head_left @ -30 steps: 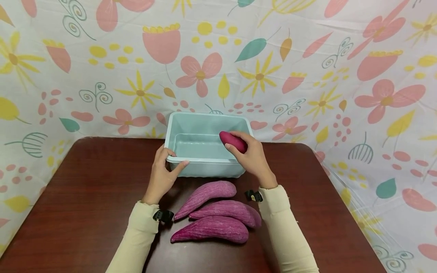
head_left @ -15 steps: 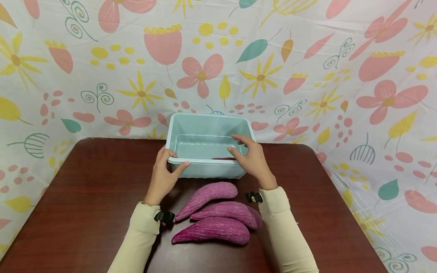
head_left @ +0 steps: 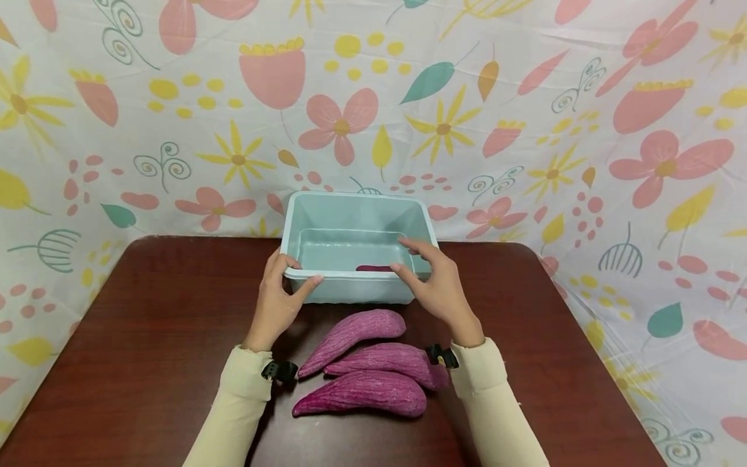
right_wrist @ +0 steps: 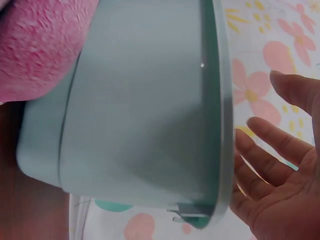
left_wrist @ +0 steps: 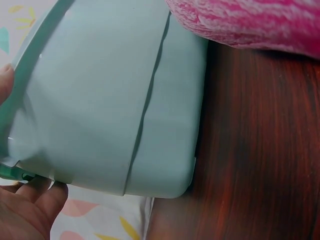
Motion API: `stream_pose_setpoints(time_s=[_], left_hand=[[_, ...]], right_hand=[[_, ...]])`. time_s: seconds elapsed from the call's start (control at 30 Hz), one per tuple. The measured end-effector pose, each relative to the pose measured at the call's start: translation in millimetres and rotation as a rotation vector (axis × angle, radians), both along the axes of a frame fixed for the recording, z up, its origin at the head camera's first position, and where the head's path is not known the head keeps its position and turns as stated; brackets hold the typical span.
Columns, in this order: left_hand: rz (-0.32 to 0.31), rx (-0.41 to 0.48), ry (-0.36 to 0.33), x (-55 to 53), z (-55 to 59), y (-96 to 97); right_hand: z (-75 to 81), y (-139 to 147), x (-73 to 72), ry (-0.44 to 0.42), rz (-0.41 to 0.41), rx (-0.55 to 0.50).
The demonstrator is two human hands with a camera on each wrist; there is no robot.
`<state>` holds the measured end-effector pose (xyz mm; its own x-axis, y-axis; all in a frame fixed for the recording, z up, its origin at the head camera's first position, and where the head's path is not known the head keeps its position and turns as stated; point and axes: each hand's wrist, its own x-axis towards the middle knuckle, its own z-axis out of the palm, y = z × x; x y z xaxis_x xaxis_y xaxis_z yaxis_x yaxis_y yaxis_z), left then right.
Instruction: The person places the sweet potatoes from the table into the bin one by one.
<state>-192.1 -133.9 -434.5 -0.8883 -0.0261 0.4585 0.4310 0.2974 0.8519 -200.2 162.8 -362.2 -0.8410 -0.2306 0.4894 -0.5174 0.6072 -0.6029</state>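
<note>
A pale blue-green plastic bin (head_left: 353,289) stands at the back of the table. My left hand (head_left: 277,301) grips its front left corner, fingers over the rim and thumb on the front wall. At the front right rim, my right hand (head_left: 439,285) holds nothing, with its fingers spread and relaxed. Inside the bin, a dark magenta sweet potato (head_left: 373,268) is mostly hidden behind the front wall. Three pinkish-purple, tapered sweet potatoes lie before the bin: a back one (head_left: 356,334), a middle one (head_left: 388,362) and a front one (head_left: 362,394).
The dark brown wooden table (head_left: 146,337) has rounded back corners. Behind it hangs a white cloth (head_left: 222,78) printed with flowers and leaves. Black straps with small devices sit at both wrists, close to the sweet potatoes.
My right hand has let go of the dark magenta sweet potato, which now lies in the bin. The hand has since drawn back slightly to the right. My left hand keeps its grip.
</note>
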Motion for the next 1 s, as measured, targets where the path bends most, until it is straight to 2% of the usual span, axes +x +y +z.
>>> stream_pose_setpoints(time_s=[0.23,0.4,0.6,0.83,1.0], left_hand=[[0.004,-0.01,-0.023,1.6,-3.4,-0.7],[-0.004,0.002,-0.013,1.6,-0.3,-0.2],[-0.001,0.023,-0.007,0.6,2.7,-0.1],[0.003,0.01,-0.002,-1.1,3.4,-0.2],[0.003,0.0,-0.014,-1.1,0.6,-0.6]], right_hand=[[-10.8,9,30.6,0.054,-0.013,-0.054],[-16.9,19,50.4,0.071,-0.037,-0.07],[-23.5,24,66.7,0.021,-0.054,-0.053],[-45.9,26,78.7,-0.048,-0.054,0.02],[-63.1,29,88.8,-0.096,-0.067,0.02]])
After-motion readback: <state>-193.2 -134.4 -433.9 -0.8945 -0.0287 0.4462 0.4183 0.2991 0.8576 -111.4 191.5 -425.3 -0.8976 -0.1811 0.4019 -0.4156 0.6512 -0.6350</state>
